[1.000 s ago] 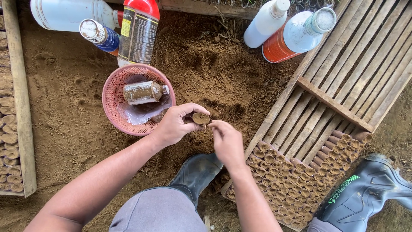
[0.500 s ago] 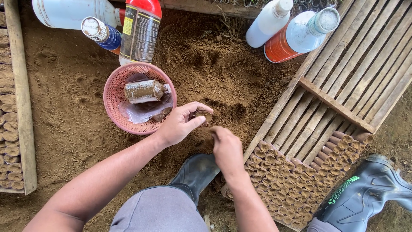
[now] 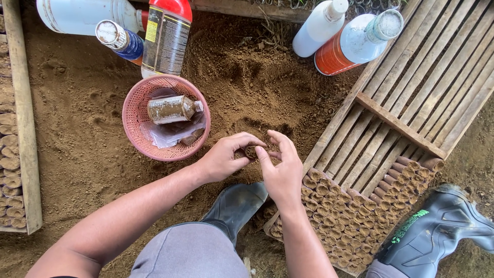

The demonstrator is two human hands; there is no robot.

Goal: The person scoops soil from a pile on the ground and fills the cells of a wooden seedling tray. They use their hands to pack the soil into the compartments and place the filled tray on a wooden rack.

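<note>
Brown, loose soil (image 3: 92, 128) covers the ground where the person crouches, and both hands meet just above it near the middle of the view. The left hand (image 3: 226, 157) is curled closed around a small soil-filled tube (image 3: 251, 151), pinching it between thumb and fingers with its open, soil-packed end facing up. The right hand (image 3: 282, 167) comes in from the other side, its thumb and fingertips touching the top of the same tube while the remaining fingers spread loosely open; it grips nothing of its own.

Just left of the hands sits a pink plastic basket (image 3: 135, 110) holding a dusty brown bottle (image 3: 174, 109) lying on its side over a crumpled clear plastic sheet (image 3: 167, 135). Beyond the basket stand a red-capped bottle with a dark label (image 3: 167, 36), a blue bottle with a silver cap (image 3: 119, 39) and a large white jug (image 3: 82, 15). Toward the upper right lie a white bottle (image 3: 319, 25) and an orange-and-white bottle (image 3: 355, 44).

To the right, a slatted wooden tray (image 3: 411, 98) rests at an angle; its lower end is packed with rows of filled tubes (image 3: 355, 216) lying close together. Another wooden frame with filled tubes (image 3: 15, 144) runs along the left edge. A dark rubber boot (image 3: 234, 206) is below the hands, and a second boot (image 3: 437, 229) is at the lower right.
</note>
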